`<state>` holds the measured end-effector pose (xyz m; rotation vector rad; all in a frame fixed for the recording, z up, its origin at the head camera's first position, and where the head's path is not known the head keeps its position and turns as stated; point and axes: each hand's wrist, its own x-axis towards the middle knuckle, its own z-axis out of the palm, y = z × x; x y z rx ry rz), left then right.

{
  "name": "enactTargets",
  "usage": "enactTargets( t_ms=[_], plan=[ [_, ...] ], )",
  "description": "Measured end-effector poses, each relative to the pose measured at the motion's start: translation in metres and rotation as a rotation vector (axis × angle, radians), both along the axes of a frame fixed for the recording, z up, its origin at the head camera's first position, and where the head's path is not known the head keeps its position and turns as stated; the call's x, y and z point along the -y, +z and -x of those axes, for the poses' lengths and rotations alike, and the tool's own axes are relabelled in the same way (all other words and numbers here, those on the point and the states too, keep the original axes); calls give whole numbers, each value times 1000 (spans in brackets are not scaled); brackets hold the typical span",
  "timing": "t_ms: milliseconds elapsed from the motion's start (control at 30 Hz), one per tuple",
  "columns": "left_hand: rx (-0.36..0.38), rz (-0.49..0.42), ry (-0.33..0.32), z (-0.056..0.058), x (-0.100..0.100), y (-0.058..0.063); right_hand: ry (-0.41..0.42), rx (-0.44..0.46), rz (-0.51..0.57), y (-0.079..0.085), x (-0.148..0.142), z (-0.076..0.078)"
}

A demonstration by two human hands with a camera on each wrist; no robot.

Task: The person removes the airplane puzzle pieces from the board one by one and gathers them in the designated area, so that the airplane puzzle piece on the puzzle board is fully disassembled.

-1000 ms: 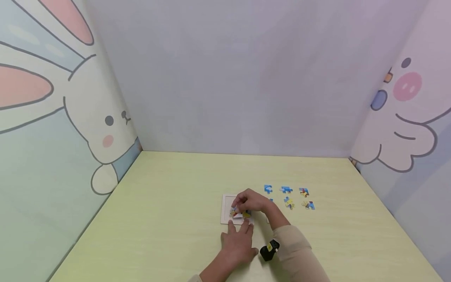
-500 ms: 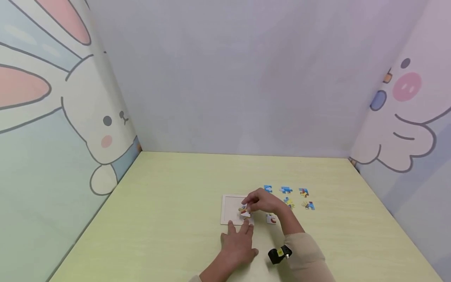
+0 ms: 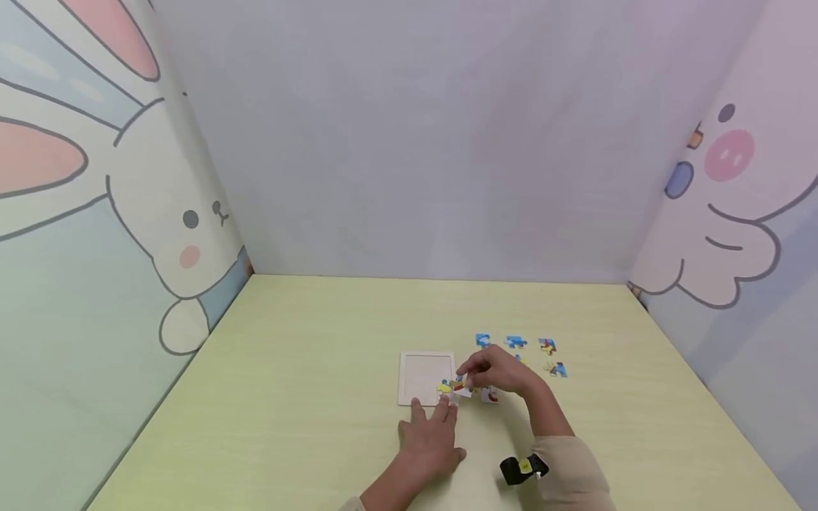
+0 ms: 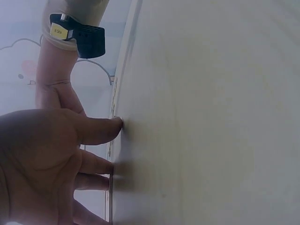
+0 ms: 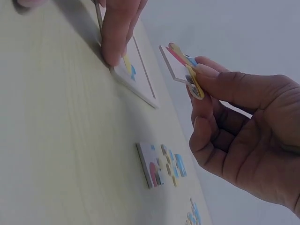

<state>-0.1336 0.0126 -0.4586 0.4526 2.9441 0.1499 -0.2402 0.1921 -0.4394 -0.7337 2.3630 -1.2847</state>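
My right hand (image 3: 501,369) pinches a jigsaw piece (image 5: 180,65) between thumb and fingers. The piece has white, red and yellow parts and is raised over the right side of the square puzzle frame (image 3: 402,376). Spread on the front edge of that frame are the fingertips of my left hand (image 3: 429,436). Inside the frame, at its lower right corner, lies a yellow and blue jigsaw piece (image 3: 444,387). Another piece (image 5: 152,164), white with a red patch, rests on the table just right of the frame, partly behind my right hand in the head view.
Several loose blue and yellow jigsaw pieces (image 3: 515,342) lie in rows at the right, some hidden by my right hand. A black wrist camera (image 3: 524,469) sits on my right sleeve. Walls with cartoon animals stand around the pale table (image 3: 307,341).
My right hand has moved right with the pinched piece, from over the frame's middle to its right edge, uncovering the piece in the corner. The left hand stays on the frame's front edge.
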Motion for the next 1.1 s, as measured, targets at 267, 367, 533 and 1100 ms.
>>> enactTargets(
  t_ms=[267, 367, 533, 1100],
  plan=[
    [7, 5, 8, 1, 0, -1, -54, -1, -16, -3, -18, -6],
    [13, 10, 12, 1, -1, 0, -82, 2, -8, -5, -25, -8],
    [1, 23, 12, 0, -1, 1, -123, 7, -2, -6, -36, -14],
    [-23, -54, 25, -1, -3, -1, -233, 38, 4, -12, -80, -24]
  ],
)
